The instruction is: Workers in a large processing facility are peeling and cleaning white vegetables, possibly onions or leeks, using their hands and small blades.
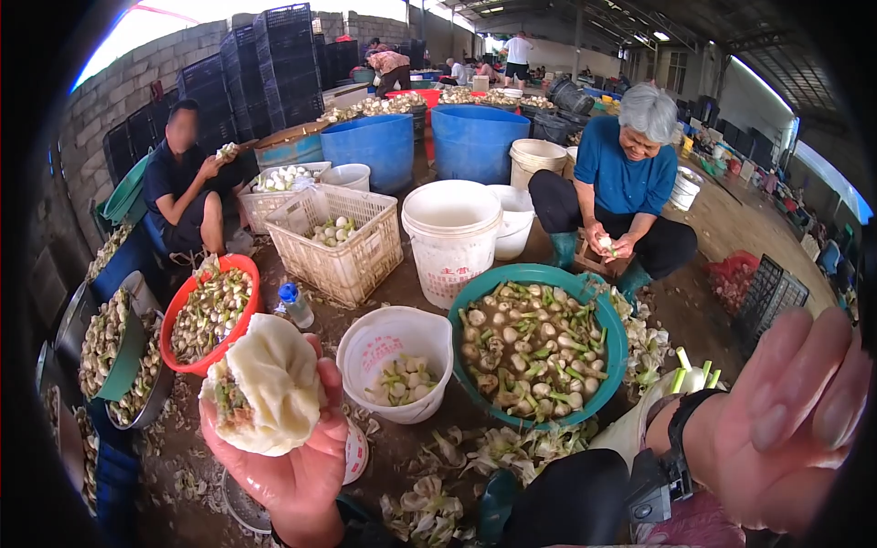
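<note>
A bitten steamed bun (pixel 274 383) rests in my left hand (pixel 301 438), its green and brown filling showing at the bite. My right hand (pixel 788 418) is raised at the right edge of the view, empty, with a black strap and mount at the wrist. Below and between them, a white bucket (pixel 356 342) holds peeled garlic bulbs (pixel 404 383). Beside it stands a green basin (pixel 460 373) of garlic bulbs with short green stems (pixel 527 342) in murky water. Near my right wrist is a pale container with cut green stems (pixel 695 373).
A red basin (pixel 253 274) of garlic, a clear bottle with a blue cap (pixel 296 305), a plastic crate (pixel 322 270) and a tall white bucket (pixel 445 253) stand ahead. One person (pixel 627 164) handles a bulb at right; another (pixel 185 178) sits at left. Garlic skins (pixel 428 507) litter the floor.
</note>
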Available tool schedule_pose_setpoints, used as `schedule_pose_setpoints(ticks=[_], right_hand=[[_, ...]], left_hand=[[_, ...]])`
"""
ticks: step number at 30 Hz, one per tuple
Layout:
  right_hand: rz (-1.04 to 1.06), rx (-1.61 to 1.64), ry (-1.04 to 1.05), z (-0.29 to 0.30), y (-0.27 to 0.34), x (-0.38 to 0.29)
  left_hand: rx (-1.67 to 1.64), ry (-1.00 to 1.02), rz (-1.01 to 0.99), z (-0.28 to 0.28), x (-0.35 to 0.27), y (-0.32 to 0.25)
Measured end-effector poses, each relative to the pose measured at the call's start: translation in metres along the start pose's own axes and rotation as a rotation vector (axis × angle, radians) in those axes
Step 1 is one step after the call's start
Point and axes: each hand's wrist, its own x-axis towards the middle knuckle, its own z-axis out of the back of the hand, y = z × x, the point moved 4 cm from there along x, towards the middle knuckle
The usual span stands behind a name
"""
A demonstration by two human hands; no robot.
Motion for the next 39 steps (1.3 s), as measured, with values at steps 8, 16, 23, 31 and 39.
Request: schedule_pose_setpoints(ticks=[8, 16, 23, 31, 39], right_hand=[[0.049, -0.003, -0.026, -0.005, -0.011, 0.01], [0.15, 0.034, -0.036, 0.015, -0.019, 0.021], [0.34, 0.194, -0.094, 0.136, -0.012, -0.013], [0.265, 0.192, -0.152, 0.083, -0.034, 0.0], [0.204, 0.13, -0.192, 0.032, -0.051, 0.001]], left_hand=[[-0.042, -0.003, 0.018, -0.003, 0.001, 0.006], [-0.046, -0.084, 0.008, -0.003, 0.004, 0.008], [0.004, -0.213, 0.041, 0.004, -0.014, 0.009], [-0.025, -0.207, 0.056, -0.001, -0.011, 0.015], [0.011, -0.143, 0.081, 0.017, 0.01, 0.018]])
